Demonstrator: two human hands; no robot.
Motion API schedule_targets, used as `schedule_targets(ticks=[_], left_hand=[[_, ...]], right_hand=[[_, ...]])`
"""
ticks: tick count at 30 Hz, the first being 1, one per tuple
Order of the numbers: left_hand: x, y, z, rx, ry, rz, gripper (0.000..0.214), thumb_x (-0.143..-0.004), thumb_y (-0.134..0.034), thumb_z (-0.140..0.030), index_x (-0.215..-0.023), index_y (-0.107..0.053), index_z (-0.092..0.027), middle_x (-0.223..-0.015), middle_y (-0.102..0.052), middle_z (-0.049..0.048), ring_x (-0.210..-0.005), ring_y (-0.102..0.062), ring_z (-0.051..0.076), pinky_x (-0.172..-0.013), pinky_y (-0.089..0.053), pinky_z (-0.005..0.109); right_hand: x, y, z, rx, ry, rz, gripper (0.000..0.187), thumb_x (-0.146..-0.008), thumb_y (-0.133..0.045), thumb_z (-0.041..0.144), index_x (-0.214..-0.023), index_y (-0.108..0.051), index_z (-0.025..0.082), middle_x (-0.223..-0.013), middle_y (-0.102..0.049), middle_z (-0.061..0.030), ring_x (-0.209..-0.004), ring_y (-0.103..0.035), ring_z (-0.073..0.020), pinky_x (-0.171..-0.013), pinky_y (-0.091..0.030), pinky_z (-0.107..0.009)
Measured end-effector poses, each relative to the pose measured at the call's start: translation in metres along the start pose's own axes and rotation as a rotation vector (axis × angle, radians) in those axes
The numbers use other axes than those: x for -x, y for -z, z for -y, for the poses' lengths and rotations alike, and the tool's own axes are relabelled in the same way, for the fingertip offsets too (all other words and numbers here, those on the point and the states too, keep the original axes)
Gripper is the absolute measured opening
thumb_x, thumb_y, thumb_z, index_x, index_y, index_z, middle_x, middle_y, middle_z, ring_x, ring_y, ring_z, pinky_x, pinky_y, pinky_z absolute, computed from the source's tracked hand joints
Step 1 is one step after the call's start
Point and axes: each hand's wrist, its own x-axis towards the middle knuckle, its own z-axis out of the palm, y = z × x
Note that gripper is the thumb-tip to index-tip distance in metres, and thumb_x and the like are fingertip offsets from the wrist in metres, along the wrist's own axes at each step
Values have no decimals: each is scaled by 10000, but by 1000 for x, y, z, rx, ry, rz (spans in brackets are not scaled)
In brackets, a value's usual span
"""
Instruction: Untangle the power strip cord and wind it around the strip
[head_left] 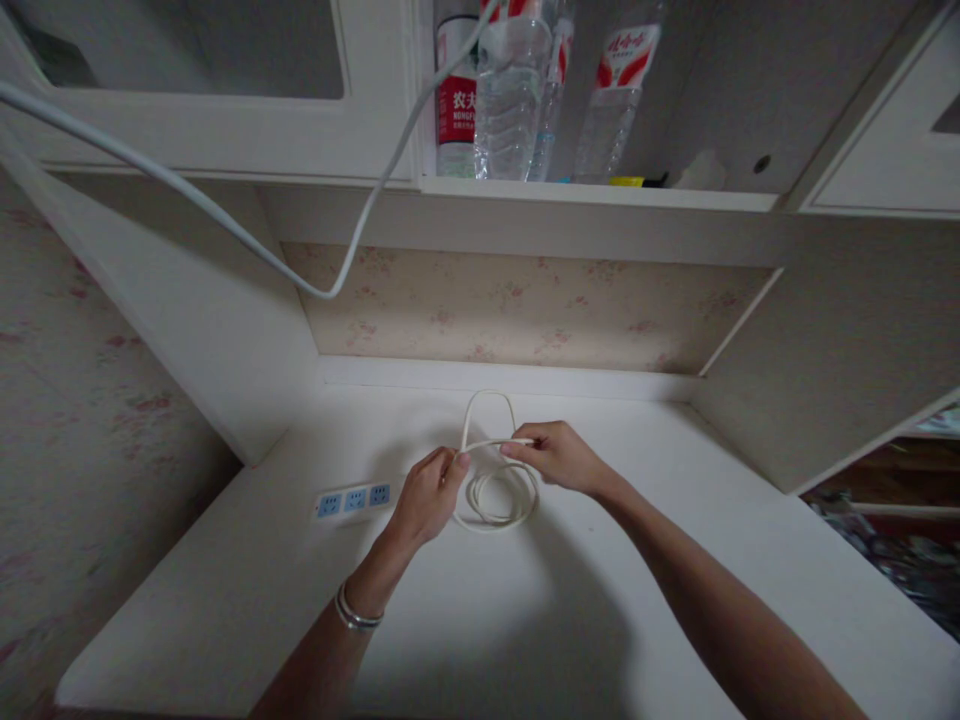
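A thin white cable [480, 522] lies partly coiled in loops on the white desktop. My left hand [429, 492] pinches the cable between thumb and fingers, left of the coil. Just to the right, my right hand [556, 455] also grips it, and a short length runs between both hands above the loops. One larger loop of the cable stands out behind the hands. Beside my left hand lies a white power strip [354, 500] with blue socket faces. A bracelet [356, 610] circles my left wrist.
A thick white cord [225, 225] hangs across the upper left, close to the camera. On the shelf above stand several clear plastic bottles [514, 100] and a red-labelled container [456, 105]. Side panels [795, 350] bound the white desk [465, 630]; floral wallpaper [517, 305] covers the back.
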Motion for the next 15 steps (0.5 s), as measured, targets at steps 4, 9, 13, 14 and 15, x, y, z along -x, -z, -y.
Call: schedule_targets(ticks=[4, 9, 13, 14, 15], left_hand=[[5, 2, 23, -140, -6, -22, 370, -932, -386, -474, -756, -573, -207, -800, -603, 31, -785, -563, 183, -720, -407, 278], [7, 5, 67, -250, 62, -119, 349, -928, -391, -444, -690, -507, -217, -697, -552, 0, -700, -529, 168, -681, -377, 269], [9, 14, 94, -297, 175, -199, 357, -926, -378, -434, -648, -449, -221, -634, -516, -17, -651, -495, 160, -618, -338, 254], [9, 16, 98, -302, 193, -210, 357, -924, -382, -434, -644, -441, -221, -629, -512, -18, -643, -488, 159, -609, -331, 253], [9, 18, 101, -307, 207, -219, 356, -921, -385, -434, -641, -437, -220, -627, -509, -19, -638, -483, 158, -603, -326, 252]], right_hand=[[7, 52, -20, 144, -205, -158, 505, -773, -550, 658, -629, -654, 184, -484, -456, 27, -419, -423, -110, -418, -274, -236], [28, 120, -61, 441, -376, -260, 533, -772, -532, 682, -653, -686, 187, -549, -567, -27, -513, -511, -155, -512, -328, -278], [55, 172, -87, 554, -537, -397, 518, -803, -536, 623, -815, -738, 146, -671, -653, -120, -592, -552, -187, -595, -348, -334], [63, 184, -92, 564, -598, -439, 506, -800, -550, 606, -851, -745, 142, -707, -664, -144, -586, -548, -187, -598, -344, -349], [71, 196, -96, 582, -647, -483, 497, -793, -562, 597, -877, -749, 144, -732, -667, -161, -570, -534, -180, -596, -337, -361]])
